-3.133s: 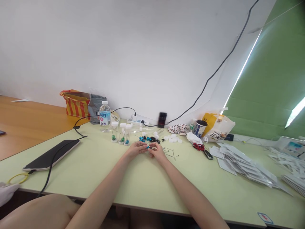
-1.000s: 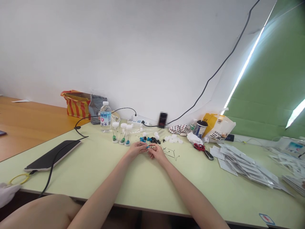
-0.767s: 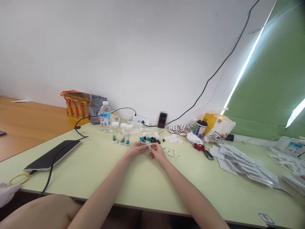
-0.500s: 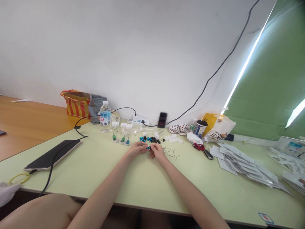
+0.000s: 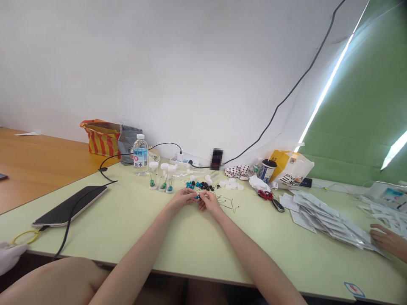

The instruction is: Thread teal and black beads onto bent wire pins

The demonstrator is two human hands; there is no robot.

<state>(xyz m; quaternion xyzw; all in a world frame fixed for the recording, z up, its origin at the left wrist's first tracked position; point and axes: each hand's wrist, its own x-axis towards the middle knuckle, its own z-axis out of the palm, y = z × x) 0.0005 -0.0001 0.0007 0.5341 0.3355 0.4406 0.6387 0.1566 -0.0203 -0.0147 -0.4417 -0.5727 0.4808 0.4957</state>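
- A white wall (image 5: 159, 72) rises behind the desk, with a black cable (image 5: 295, 89) running up it to the top right, and a green window blind (image 5: 356, 106) fills the right side.
- The pale green desk (image 5: 133, 237) meets a lower-toned wooden desk (image 5: 32, 178) at its far left corner.
- A loose pile of white sachets (image 5: 327, 224) covers the right part of the desk, and a co-worker's hand (image 5: 386, 239) rests at the pile's right end.
- A dark tablet (image 5: 70, 206) lies near the left edge.
- A striped bag (image 5: 102, 144), a water bottle (image 5: 140, 154) and a power strip (image 5: 179, 161) stand along the back edge.
- Red-handled scissors (image 5: 265, 195) lie near the back, right of centre.
- Capped clear vials (image 5: 165, 178), blue and black beads (image 5: 199, 184), white caps (image 5: 230, 184) and bent wires (image 5: 229, 205) sit mid-desk, towards the back.
- The left hand (image 5: 182, 197) and right hand (image 5: 209, 201) meet there, fingers curled and nearly closed, pinching a small blue piece (image 5: 197, 197) between them; its exact form is too small to tell.
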